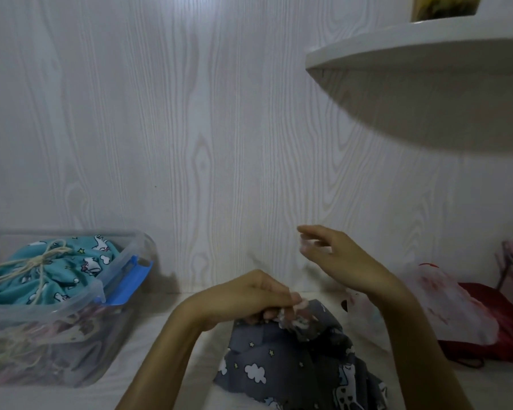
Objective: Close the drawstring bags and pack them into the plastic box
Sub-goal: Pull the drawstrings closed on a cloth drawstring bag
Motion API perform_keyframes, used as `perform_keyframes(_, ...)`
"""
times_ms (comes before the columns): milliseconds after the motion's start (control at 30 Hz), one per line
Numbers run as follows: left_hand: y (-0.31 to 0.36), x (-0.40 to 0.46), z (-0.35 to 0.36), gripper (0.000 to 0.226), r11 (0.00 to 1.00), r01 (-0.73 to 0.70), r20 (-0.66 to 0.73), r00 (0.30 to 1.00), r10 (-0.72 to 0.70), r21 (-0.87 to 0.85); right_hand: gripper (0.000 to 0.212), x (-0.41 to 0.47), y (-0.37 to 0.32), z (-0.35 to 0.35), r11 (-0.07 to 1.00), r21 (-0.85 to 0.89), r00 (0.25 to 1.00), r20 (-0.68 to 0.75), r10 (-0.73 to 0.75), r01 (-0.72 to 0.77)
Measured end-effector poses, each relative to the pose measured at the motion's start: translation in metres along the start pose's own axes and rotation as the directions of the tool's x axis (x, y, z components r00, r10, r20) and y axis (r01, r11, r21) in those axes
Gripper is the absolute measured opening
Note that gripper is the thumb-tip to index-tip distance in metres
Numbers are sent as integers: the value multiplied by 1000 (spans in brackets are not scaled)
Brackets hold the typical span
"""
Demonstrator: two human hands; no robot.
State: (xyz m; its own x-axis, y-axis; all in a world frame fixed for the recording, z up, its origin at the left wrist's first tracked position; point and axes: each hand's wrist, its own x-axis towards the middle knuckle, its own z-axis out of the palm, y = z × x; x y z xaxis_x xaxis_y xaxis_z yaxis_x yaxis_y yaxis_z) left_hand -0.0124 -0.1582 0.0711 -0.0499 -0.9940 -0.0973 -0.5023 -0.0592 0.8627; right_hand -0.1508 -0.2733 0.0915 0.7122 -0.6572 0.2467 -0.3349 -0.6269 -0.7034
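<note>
While the gathered top of the grey drawstring bag, lying on the desk at centre, is pinched by the left hand, the right hand is raised above it, fingers loosely spread. A teal bag is packed in the plastic box at left.

A pale wood-grain wall panel fills nearly everything beyond my hands, its grain running upright under dim, bluish light. Above and to the right of my raised right hand juts a white rounded shelf, casting a soft shadow on the wall beneath. Below my wrists lies a whitish tabletop.
</note>
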Motion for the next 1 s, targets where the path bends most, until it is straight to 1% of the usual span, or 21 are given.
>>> perform_keyframes(67, 1, -3, -7, 39, 997, 32, -76, 996, -37, -73, 31, -2, 2, -5, 1000, -15, 1000, 11, -24, 24)
perform_keyframes(100, 0, -4, -11, 39, 994, 27, -104, 994, -38, -103, 29, -3, 2, -8, 997, -21, 996, 51, -68, 69)
perform_keyframes(167, 1, -7, -15, 37, 990, 20, -133, 990, -38, -137, 27, -7, -2, -11, 987, -40, 973, 177, -147, 156)
perform_keyframes(233, 2, -8, -17, 35, 988, 20, -156, 987, -43, -150, 23, -9, -8, -9, 980, -34, 951, 247, -184, 198)
perform_keyframes(300, 3, -10, -17, 36, 989, 20, -169, 985, -45, -146, 19, -9, -10, -5, 976, -2, 950, 231, -212, 218)
perform_keyframes(400, 2, -12, -19, 37, 988, 24, -191, 980, -53, -151, 7, -7, -10, 3, 979, 14, 962, 184, -201, 202)
perform_keyframes(467, 1, -13, -22, 37, 984, 30, -230, 971, -71, -176, 2, -5, -8, 6, 983, -69, 983, 78, -167, 172)
perform_keyframes(533, 0, -12, -23, 37, 976, 44, -279, 955, -104, -214, 6, -2, -7, 8, 944, -307, 980, -120, -160, 117)
perform_keyframes(567, -1, -12, -24, 36, 971, 50, -298, 947, -121, -234, 7, -1, -10, 8, 901, -427, 953, -232, -194, 80)
perform_keyframes(600, -1, -11, -24, 35, 967, 54, -313, 940, -134, -250, 6, -1, -12, 8, 868, -493, 906, -343, -248, 51)
perform_keyframes(633, -1, -12, -24, 33, 964, 58, -323, 936, -143, -259, 4, -1, -12, 5, 866, -500, 844, -456, -283, 20)
perform_keyframes(667, -1, -12, -25, 31, 962, 58, -330, 932, -148, -267, 4, -3, -10, 1, 885, -465, 790, -549, -273, -16)
perform_keyframes(700, 0, -13, -26, 31, 958, 55, -339, 928, -152, -280, 5, -4, -5, -6, 911, -408, 777, -593, -212, -62)
perform_keyframes(733, 0, -14, -27, 30, 953, 47, -350, 924, -155, -298, 11, -5, 0, -12, 927, -357, 810, -574, -121, -115)
perform_keyframes(767, 0, -15, -28, 30, 948, 39, -357, 921, -157, -315, 21, -7, 6, -18, 925, -332, 869, -495, -3, -185)
perform_keyframes(800, 0, -15, -28, 30, 946, 35, -359, 920, -157, -323, 33, -9, 11, -22, 913, -332, 920, -379, 103, -239)
perform_keyframes(833, 0, -14, -28, 31, 946, 37, -357, 921, -157, -321, 43, -11, 11, -25, 912, -322, 946, -279, 165, -254)
perform_keyframes(867, 0, -13, -27, 31, 948, 38, -351, 924, -154, -316, 50, -13, 9, -27, 926, -297, 961, -213, 174, -233)
perform_keyframes(933, 0, -10, -24, 31, 951, 27, -339, 931, -136, -307, 61, -18, -2, -30, 960, -259, 991, -114, 77, -104)
perform_keyframes(1000, -1, -8, -21, 31, 951, 8, -335, 935, -116, -308, 69, -23, -18, -28, 966, -256, 998, 59, -19, 33)
